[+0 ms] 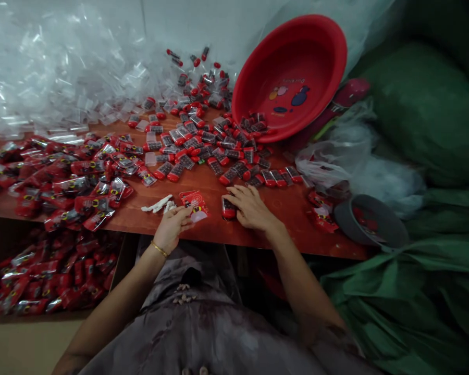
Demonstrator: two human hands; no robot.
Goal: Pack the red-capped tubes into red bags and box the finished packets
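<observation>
Presently, both hands are at the near edge of the orange-brown table [203,183]. The left hand [171,227], with a gold-coloured bracelet [160,249] at its wrist, has its fingers bent and drawn close together over the left part of a red printed card [197,202]; whether it pinches the card cannot be told. The card lies between the two hands, with white crumpled strips [157,204] to its left.

The right hand [253,209] is palm down, fingers loosely spread, the fingertips over the upper part of a red-ended container [229,208]. This container lies on the table near the front edge, to the right of the card; a firm grip on it cannot be confirmed.

Beyond the hands, many similar containers [195,140] lie in a loose heap. Some rest at the lower rim of a red basin [297,78], which is tilted up and shows printed figures inside. On the left are a pile of red packets [74,177] and, behind it, a large heap of clear plastic pieces [70,67]. Below table level, an open box [119,260] holds further red packets. To the right, a grey round bowl [389,226] stands near a translucent plastic bag [336,156].
</observation>
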